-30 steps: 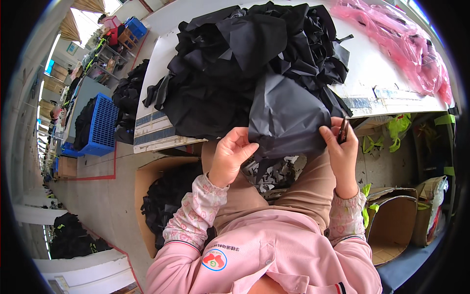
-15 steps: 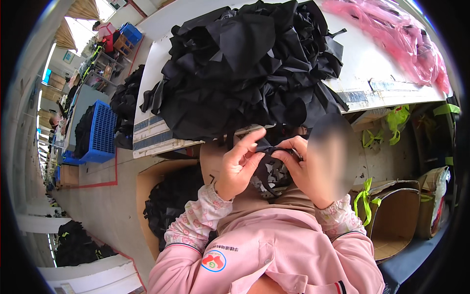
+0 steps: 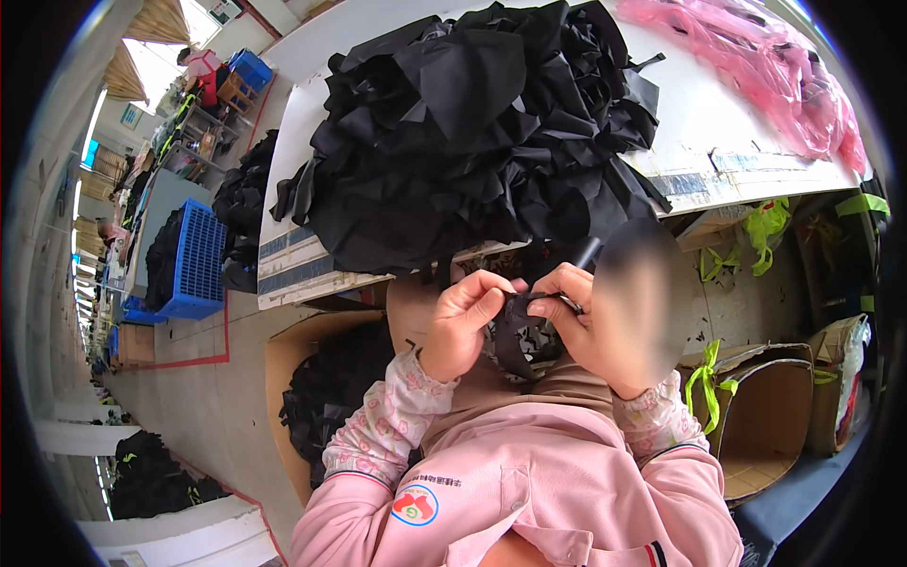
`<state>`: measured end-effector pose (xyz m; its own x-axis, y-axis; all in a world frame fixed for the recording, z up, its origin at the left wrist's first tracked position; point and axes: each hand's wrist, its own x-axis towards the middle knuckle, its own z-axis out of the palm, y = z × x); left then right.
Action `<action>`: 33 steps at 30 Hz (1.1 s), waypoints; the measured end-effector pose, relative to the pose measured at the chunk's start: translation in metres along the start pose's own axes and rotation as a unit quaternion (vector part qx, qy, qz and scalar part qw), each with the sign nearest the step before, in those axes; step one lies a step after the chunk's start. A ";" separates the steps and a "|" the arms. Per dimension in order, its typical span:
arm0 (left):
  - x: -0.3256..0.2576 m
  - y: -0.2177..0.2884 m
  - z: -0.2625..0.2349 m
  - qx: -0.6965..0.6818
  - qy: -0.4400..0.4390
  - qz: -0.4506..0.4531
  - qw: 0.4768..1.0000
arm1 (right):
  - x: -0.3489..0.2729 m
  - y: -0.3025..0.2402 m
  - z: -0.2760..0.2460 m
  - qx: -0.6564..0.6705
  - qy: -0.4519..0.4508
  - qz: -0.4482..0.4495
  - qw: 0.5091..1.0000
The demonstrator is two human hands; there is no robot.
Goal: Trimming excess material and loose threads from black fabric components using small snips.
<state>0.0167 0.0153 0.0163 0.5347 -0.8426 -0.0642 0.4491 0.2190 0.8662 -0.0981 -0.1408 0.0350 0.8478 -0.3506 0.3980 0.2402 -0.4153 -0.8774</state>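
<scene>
Between my two hands, above my lap, is a small black fabric piece [image 3: 513,340] whose lower part hangs down. My left hand [image 3: 463,317] pinches its upper left edge with thumb and forefinger. My right hand [image 3: 578,317] grips the upper right side, thumb against bent fingers. The fingertips of both hands are close together. Just beyond them a large heap of black fabric pieces [image 3: 453,142] covers much of the white table [image 3: 283,189], some pieces drooping over its front edge.
Pink plastic bags [image 3: 756,85] lie at the table's far right. A cardboard box with black fabric [image 3: 326,387] stands at my left. To my right is an open cardboard box [image 3: 765,425] with a yellow-green tie. A blue crate [image 3: 196,255] stands across the aisle.
My left fingers, spread before, have closed into a pinch on the fabric's edge. The black piece has turned and now hangs wider below my hands.
</scene>
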 end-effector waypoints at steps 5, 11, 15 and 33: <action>0.004 -0.023 0.013 -0.021 0.045 0.066 0.997 | 0.000 0.002 0.003 0.017 0.018 -0.003 1.000; -0.009 -0.002 0.015 0.064 0.015 0.021 0.998 | -0.002 0.000 -0.001 -0.008 0.035 0.051 0.998; -0.010 0.002 0.020 0.126 -0.017 0.036 0.991 | 0.000 -0.005 0.000 -0.010 0.032 0.085 0.996; -0.005 -0.009 -0.003 0.031 -0.086 0.058 0.994 | -0.001 0.037 0.009 0.320 -0.084 0.252 0.909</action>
<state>0.0116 0.0190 0.0070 0.4471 -0.8864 0.1196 0.3443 0.2939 0.8917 -0.0853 -0.1484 -0.0004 0.9738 -0.2054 -0.0976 -0.0188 0.3550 -0.9347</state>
